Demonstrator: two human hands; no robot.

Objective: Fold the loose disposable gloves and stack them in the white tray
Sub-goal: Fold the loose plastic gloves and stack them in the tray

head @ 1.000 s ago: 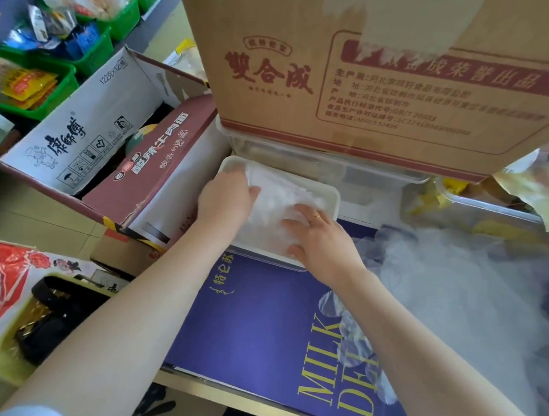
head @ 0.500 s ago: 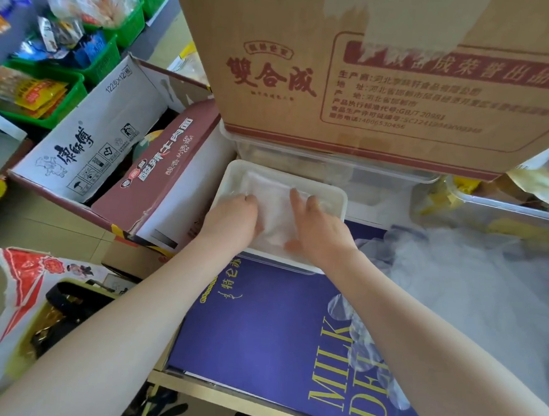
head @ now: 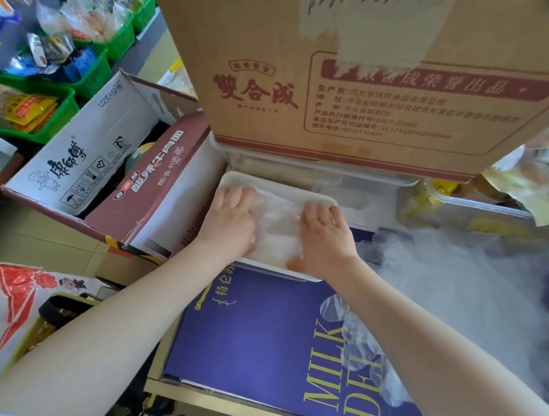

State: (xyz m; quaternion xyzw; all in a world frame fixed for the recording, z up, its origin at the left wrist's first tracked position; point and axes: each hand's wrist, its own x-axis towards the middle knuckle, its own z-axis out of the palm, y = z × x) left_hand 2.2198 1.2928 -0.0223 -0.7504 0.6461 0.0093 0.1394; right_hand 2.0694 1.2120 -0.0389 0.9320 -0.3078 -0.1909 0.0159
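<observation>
Hands [head: 276,229] pressing folded gloves [head: 276,227] in white tray [head: 287,184], cardboard box [head: 357,67] overhanging

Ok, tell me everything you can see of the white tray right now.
The white tray is a shallow rectangular dish with rounded corners and a raised rim, plastic or foam by its look. It sits flat on the purple box, against a clear container under the big cardboard carton. Inside lies a flat stack of translucent folded gloves. The left hand and right hand press on the stack's two sides, fingers toward the far rim.
</observation>
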